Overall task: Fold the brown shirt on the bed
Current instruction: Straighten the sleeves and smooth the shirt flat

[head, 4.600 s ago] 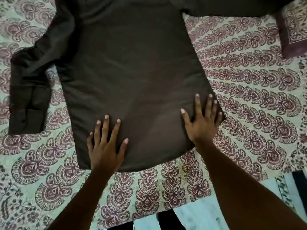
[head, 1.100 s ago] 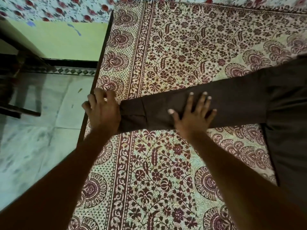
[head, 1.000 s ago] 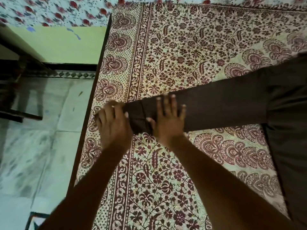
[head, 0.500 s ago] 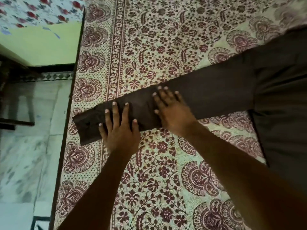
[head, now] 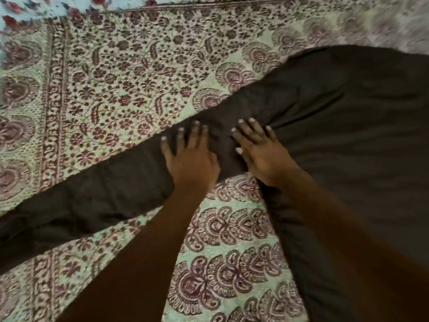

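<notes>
Folding is only just beginning, I think. The shirt (head: pixel 348 140) is lying flat on the bed (head: pixel 116 73), its sleeve (head: pixel 104 191) reaching toward the bed's left edge. The left hand (head: pixel 190 159) and right hand (head: pixel 261 155) are pressing flat on the sleeve, fingers straight, gripping nothing.

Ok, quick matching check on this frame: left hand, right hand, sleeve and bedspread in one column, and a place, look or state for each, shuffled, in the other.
1. left hand
2. right hand
3. sleeve
4. bedspread

A. maroon pattern on pale green
B. flat on the sleeve, farther from the shirt body
C. stretched out towards the lower left
D. pressing where sleeve meets shirt body

Pairs: 1-B, 2-D, 3-C, 4-A
</notes>
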Action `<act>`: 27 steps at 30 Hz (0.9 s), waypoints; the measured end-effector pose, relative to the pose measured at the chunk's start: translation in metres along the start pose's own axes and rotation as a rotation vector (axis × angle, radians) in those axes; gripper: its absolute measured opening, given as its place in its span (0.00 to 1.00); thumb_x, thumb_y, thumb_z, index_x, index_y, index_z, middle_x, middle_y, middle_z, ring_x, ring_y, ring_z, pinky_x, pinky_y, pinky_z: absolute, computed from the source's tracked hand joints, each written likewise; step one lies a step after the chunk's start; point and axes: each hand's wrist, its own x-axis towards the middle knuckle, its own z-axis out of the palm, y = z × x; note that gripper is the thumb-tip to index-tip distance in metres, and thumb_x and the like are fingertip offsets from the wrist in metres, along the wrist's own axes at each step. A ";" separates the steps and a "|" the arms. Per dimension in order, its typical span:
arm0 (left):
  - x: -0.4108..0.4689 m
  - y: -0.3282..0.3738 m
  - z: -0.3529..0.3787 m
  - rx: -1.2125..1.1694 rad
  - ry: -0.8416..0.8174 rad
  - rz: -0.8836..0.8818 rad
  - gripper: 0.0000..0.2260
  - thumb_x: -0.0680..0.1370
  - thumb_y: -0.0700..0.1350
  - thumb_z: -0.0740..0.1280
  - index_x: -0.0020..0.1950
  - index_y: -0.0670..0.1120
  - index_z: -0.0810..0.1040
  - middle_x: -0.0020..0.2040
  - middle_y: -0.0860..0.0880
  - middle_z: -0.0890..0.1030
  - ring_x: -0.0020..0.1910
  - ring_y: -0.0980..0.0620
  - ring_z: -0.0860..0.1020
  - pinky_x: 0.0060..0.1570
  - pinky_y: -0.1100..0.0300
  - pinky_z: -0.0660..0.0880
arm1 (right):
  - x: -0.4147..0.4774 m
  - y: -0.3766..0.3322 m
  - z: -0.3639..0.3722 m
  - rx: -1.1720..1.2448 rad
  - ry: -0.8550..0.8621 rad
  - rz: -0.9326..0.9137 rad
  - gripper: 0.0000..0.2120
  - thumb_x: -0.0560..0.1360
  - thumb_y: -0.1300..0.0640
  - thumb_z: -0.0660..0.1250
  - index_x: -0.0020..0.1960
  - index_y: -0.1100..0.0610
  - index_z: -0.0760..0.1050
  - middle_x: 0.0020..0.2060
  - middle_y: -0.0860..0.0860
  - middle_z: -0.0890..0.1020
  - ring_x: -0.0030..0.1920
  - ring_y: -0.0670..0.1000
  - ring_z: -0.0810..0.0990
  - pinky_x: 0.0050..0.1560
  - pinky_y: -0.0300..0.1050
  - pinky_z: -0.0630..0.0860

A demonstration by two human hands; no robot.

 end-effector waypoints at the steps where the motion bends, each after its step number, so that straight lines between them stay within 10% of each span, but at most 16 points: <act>1: 0.007 0.007 -0.004 0.017 -0.004 -0.108 0.30 0.80 0.54 0.54 0.82 0.52 0.58 0.84 0.51 0.57 0.82 0.45 0.56 0.77 0.33 0.43 | -0.003 0.008 -0.003 0.009 0.030 -0.051 0.32 0.81 0.41 0.42 0.81 0.53 0.62 0.82 0.53 0.59 0.82 0.56 0.53 0.78 0.64 0.56; 6: 0.046 0.068 -0.027 -0.145 0.053 -0.195 0.22 0.78 0.48 0.64 0.72 0.45 0.71 0.74 0.40 0.69 0.73 0.37 0.66 0.70 0.37 0.59 | -0.040 0.065 -0.004 0.103 0.247 0.382 0.34 0.82 0.36 0.50 0.80 0.56 0.62 0.82 0.56 0.58 0.82 0.58 0.53 0.80 0.62 0.52; 14: 0.158 0.151 -0.023 -0.727 -0.007 -0.018 0.09 0.74 0.47 0.75 0.53 0.51 0.85 0.57 0.51 0.84 0.59 0.53 0.80 0.68 0.59 0.70 | -0.065 0.083 0.017 0.109 0.300 0.308 0.32 0.81 0.36 0.55 0.78 0.54 0.67 0.80 0.57 0.62 0.81 0.57 0.58 0.79 0.59 0.56; 19: 0.173 0.152 -0.018 -0.536 0.112 -0.023 0.14 0.71 0.46 0.64 0.54 0.53 0.82 0.56 0.53 0.84 0.64 0.49 0.78 0.71 0.36 0.60 | -0.068 0.084 0.018 0.130 0.339 0.292 0.32 0.81 0.36 0.58 0.77 0.55 0.69 0.80 0.57 0.63 0.81 0.57 0.58 0.79 0.59 0.58; 27: 0.112 0.156 -0.003 -0.181 0.323 0.158 0.17 0.81 0.51 0.60 0.69 0.48 0.72 0.71 0.46 0.71 0.68 0.44 0.67 0.64 0.44 0.60 | -0.075 0.080 0.015 0.033 0.191 0.321 0.33 0.82 0.34 0.52 0.82 0.50 0.59 0.82 0.58 0.55 0.82 0.60 0.51 0.78 0.67 0.50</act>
